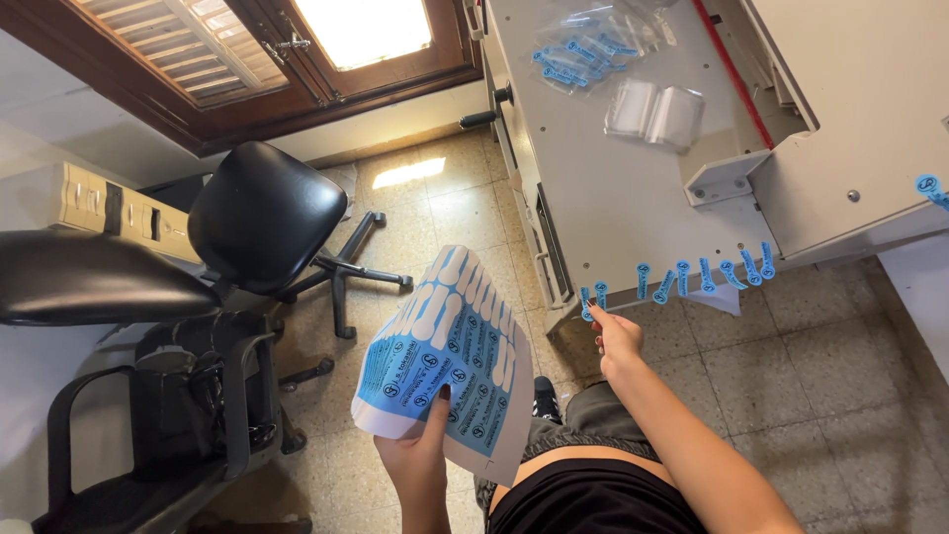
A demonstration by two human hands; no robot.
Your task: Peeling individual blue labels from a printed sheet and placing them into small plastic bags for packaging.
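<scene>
Nearest, my left hand [420, 457] grips the blue sticker sheet [447, 358], thumb clamped over its lower edge, sheet curled, long axis running up-right; beyond it, my right hand [615, 336] pinches shut at the tabletop [633, 198] edge, fingertips on the leftmost of a row of blue stickers [682, 279] hanging there; row extends rightward from that grip; farther back, clear bags [654, 111]; left, black chair [262, 213].

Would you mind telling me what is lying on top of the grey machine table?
On the grey machine table lie clear plastic bags and a pile of bagged blue stickers. More blue stickers hang along its front edge, where the right hand touches one. Anything beneath the bags is hidden.
</scene>
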